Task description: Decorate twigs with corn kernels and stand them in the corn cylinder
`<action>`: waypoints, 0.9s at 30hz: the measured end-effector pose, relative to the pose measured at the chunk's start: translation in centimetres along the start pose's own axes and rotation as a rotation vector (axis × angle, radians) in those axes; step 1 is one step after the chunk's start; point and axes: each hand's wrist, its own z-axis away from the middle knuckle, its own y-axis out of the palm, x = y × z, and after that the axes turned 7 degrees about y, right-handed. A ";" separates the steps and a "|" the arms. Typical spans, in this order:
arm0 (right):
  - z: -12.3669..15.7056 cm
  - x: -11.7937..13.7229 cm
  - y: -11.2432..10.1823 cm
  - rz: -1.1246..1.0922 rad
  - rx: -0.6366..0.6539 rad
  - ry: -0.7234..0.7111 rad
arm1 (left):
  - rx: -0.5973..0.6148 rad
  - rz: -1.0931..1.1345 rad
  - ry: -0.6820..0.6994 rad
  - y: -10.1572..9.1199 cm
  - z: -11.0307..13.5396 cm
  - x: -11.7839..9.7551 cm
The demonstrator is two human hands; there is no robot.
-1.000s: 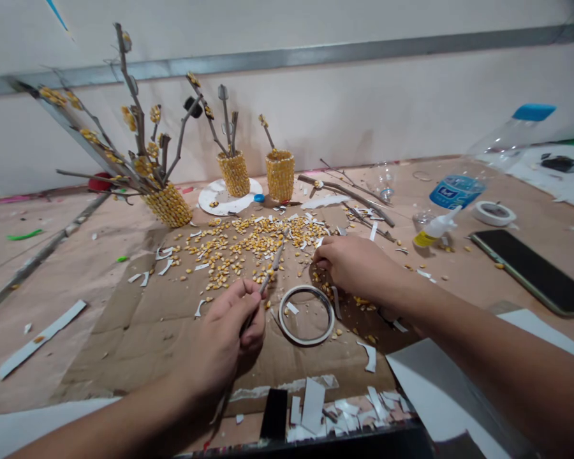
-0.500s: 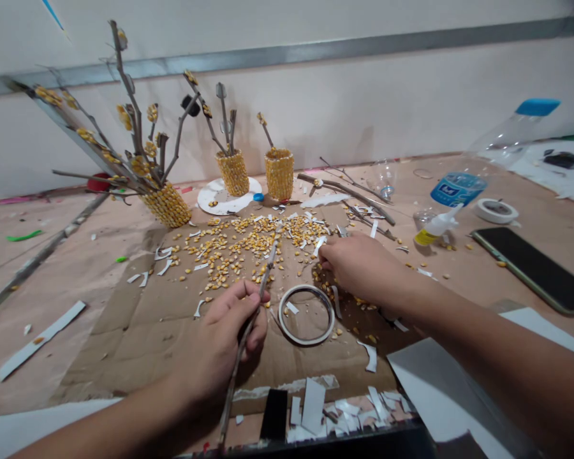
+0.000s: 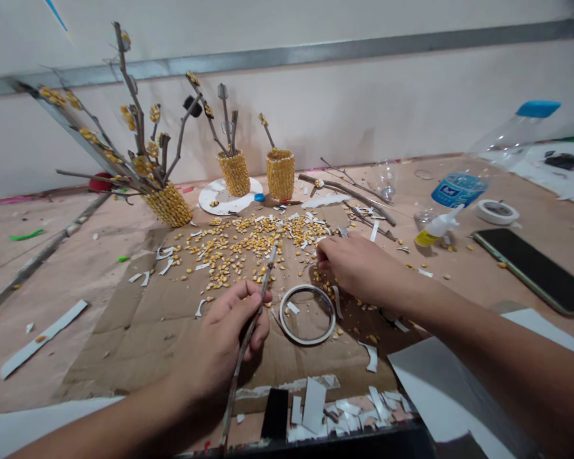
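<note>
My left hand (image 3: 236,328) is closed round a thin grey-brown twig (image 3: 249,338), which slants up and away, its far tip over scattered corn kernels (image 3: 249,239). Beyond the white ring of tape (image 3: 282,319), my right hand (image 3: 347,258) reaches down among kernels and paper scraps. Its fingers are bent together, and whatever they may hold is hidden behind the hand. The kernels and the tape lie on a flat piece of brown cardboard (image 3: 138,338).
Kernel-covered cups (image 3: 167,205) with twigs stand at the back, one on a white disc (image 3: 210,201). To the right are a glue bottle (image 3: 435,228), a plastic bottle (image 3: 459,190), another tape roll (image 3: 497,211) and a phone (image 3: 536,268). White paper scraps (image 3: 349,417) lie in front.
My right hand has shifted very slightly, and the white scrap by its fingertips is now mostly covered. My left hand and the twig stay nearly still.
</note>
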 end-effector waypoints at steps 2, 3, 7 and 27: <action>0.3 0.8 0.1 -0.161 -0.069 -0.042 | -0.012 -0.031 -0.010 0.3 0.0 -0.2; 0.5 1.2 0.2 -0.276 -0.133 -0.091 | -0.020 -0.051 -0.010 0.4 0.1 -0.3; 1.5 3.0 1.1 -0.601 -0.449 -0.339 | -0.026 -0.104 0.000 0.8 0.1 -0.4; 1.7 3.8 2.4 -0.437 -0.760 -0.457 | 0.055 -0.170 0.071 0.7 0.3 0.0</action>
